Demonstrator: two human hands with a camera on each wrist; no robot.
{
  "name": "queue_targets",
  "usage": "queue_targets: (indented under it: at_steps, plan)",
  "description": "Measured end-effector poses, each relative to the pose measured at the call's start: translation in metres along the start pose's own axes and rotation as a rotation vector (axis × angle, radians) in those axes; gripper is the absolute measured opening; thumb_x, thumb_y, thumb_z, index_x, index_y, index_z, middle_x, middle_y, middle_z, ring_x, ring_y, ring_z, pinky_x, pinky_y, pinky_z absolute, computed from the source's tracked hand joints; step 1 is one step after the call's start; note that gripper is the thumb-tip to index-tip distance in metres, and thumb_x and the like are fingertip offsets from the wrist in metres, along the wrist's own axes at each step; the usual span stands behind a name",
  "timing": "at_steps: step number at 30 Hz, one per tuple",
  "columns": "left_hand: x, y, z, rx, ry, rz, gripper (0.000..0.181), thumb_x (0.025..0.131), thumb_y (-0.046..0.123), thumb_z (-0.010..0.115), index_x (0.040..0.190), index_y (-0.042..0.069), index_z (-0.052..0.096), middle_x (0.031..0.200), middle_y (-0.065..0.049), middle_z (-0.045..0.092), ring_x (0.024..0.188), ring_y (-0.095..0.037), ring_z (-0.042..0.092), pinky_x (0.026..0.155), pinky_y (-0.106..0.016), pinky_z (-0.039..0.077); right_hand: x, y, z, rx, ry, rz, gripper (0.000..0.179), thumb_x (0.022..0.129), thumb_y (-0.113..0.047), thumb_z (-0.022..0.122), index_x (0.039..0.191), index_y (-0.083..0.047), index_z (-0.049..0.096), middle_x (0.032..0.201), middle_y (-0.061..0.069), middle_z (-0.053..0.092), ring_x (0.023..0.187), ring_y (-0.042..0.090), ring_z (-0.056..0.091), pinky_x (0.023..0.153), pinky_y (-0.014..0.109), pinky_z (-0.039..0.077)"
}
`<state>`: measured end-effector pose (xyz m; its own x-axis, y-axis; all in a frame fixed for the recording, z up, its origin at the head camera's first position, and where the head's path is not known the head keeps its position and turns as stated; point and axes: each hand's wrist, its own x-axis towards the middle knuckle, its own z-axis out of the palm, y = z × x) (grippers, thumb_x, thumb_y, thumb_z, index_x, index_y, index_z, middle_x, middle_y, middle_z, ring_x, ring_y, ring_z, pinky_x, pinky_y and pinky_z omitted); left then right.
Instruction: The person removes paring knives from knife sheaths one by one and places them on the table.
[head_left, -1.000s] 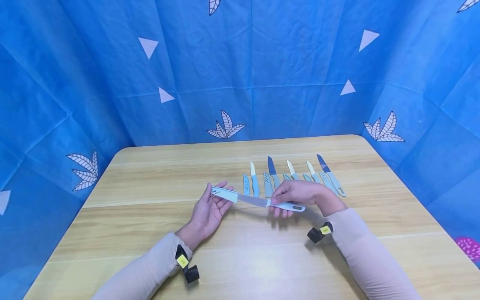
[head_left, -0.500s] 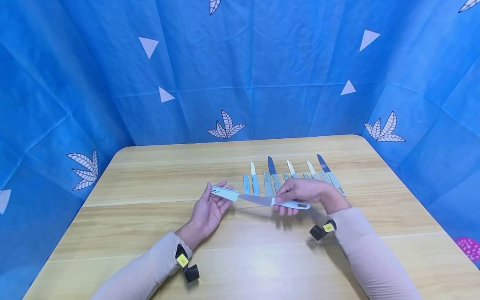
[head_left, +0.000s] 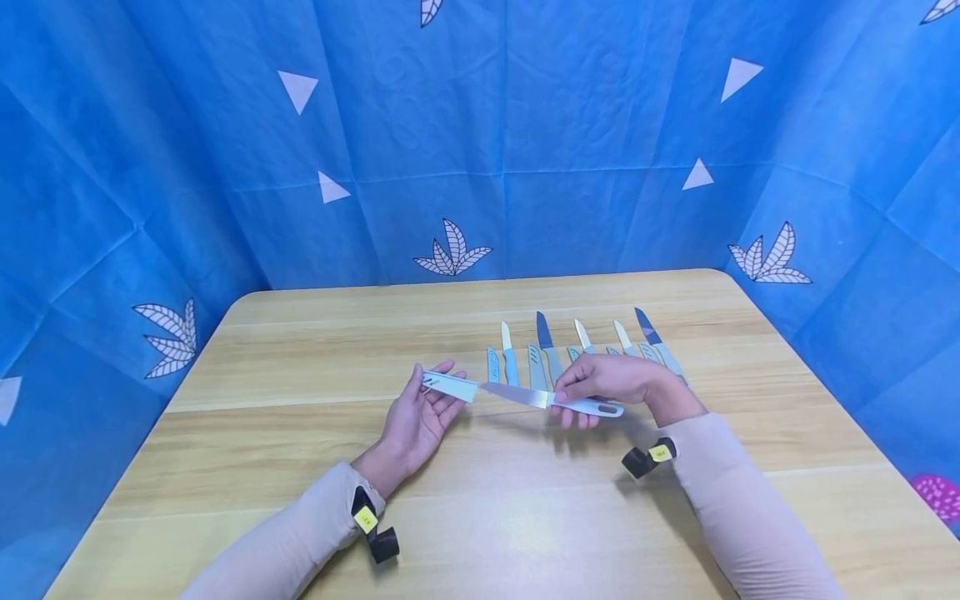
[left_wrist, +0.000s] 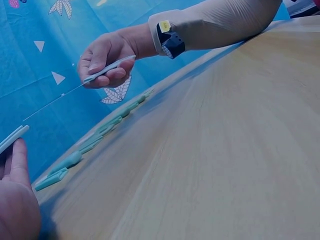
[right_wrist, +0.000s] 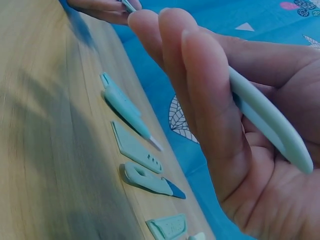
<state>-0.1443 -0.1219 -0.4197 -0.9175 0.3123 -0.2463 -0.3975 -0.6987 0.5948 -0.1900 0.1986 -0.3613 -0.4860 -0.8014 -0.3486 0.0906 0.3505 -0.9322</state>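
Note:
My left hand [head_left: 415,429] holds a pale blue-green knife sheath [head_left: 450,387] between thumb and fingers, above the table, its mouth facing right. In my right hand [head_left: 603,380] is a knife [head_left: 514,394], pinched at the pale handle near the blade. The bare blade points left, its tip close to the sheath's mouth; in the left wrist view the blade [left_wrist: 55,102] stands a little apart from the sheath [left_wrist: 14,137]. The right wrist view has the knife handle [right_wrist: 272,120] lying across my right palm, the blade hidden behind the fingers.
Behind the hands, several knives lie in a row on the wooden table [head_left: 300,350], each near a sheath. Among them are a white-bladed knife [head_left: 509,358] and dark-bladed knives [head_left: 543,331]. A blue curtain [head_left: 480,125] surrounds the table's back and sides.
My right hand has drawn the knife slightly to the right, and more of the blade now shows, with its tip at the sheath's mouth. My left hand and the sheath have stayed put.

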Motion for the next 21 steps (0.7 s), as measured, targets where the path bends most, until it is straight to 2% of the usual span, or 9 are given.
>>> queue_targets:
  at_steps: [7, 12, 18, 21]
  plan:
    - [0.0002, -0.0010, 0.0011, 0.011, 0.012, 0.003, 0.057, 0.106, 0.045, 0.030, 0.143, 0.003, 0.038, 0.145, -0.025, 0.042, 0.127, -0.031, 0.052, 0.106, -0.036, 0.045, -0.0013, 0.0004, -0.0007, 0.003, 0.020, -0.010, 0.034, 0.101, -0.013, 0.053, 0.111, 0.019, 0.058, 0.096, 0.037, 0.065, 0.068, 0.018, 0.069, 0.061, 0.028, 0.061]
    - [-0.0007, 0.0004, 0.0019, 0.030, 0.002, 0.001, 0.058, 0.106, 0.045, 0.029, 0.143, 0.001, 0.037, 0.145, -0.028, 0.039, 0.132, -0.035, 0.045, 0.106, -0.038, 0.045, -0.0023, 0.0011, -0.0007, 0.049, 0.034, -0.027, 0.035, 0.100, -0.011, 0.055, 0.111, 0.023, 0.052, 0.096, 0.032, 0.067, 0.068, 0.019, 0.068, 0.061, 0.029, 0.061]
    - [-0.0019, 0.0057, 0.0037, 0.065, 0.015, 0.004, 0.055, 0.107, 0.043, 0.028, 0.146, 0.005, 0.036, 0.140, -0.026, 0.046, 0.124, -0.033, 0.054, 0.105, -0.038, 0.046, -0.0044, -0.0007, -0.0005, 0.079, 0.071, -0.040, 0.035, 0.101, -0.010, 0.054, 0.112, 0.023, 0.051, 0.096, 0.026, 0.069, 0.070, 0.020, 0.069, 0.063, 0.030, 0.061]
    - [-0.0018, 0.0087, 0.0051, 0.077, 0.015, -0.002, 0.054, 0.107, 0.043, 0.029, 0.146, 0.006, 0.037, 0.135, -0.024, 0.052, 0.125, -0.032, 0.054, 0.105, -0.037, 0.046, -0.0045, -0.0030, -0.0001, 0.088, 0.097, -0.033, 0.033, 0.101, -0.012, 0.054, 0.111, 0.019, 0.053, 0.098, 0.024, 0.069, 0.073, 0.020, 0.069, 0.065, 0.031, 0.061]
